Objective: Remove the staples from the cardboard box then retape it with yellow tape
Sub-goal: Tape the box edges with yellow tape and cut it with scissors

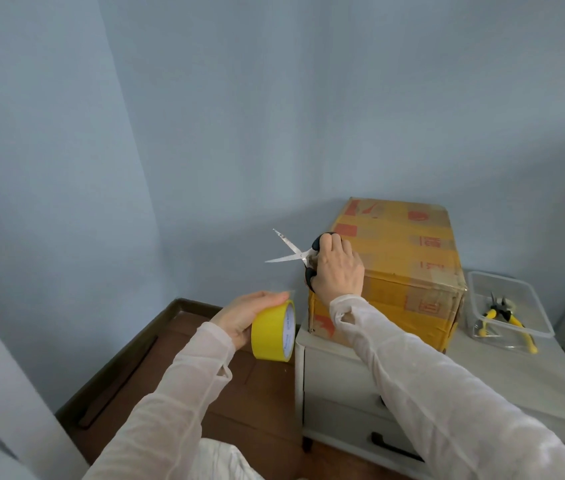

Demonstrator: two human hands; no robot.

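A cardboard box (409, 258) with red print and yellow tape strips across its top and side stands on a white bedside cabinet (503, 372). My left hand (246, 315) grips a roll of yellow tape (272, 330) in the air, left of the cabinet. My right hand (338, 268) holds black-handled scissors (293, 252) beside the box's left edge. Their blades are spread apart and point left, above the roll.
A clear plastic tray (513, 296) right of the box holds yellow-handled pliers (506, 318). The cabinet has drawers facing left. Brown wooden floor (187, 375) lies below the tape roll, with blue walls behind and a pale panel at the left.
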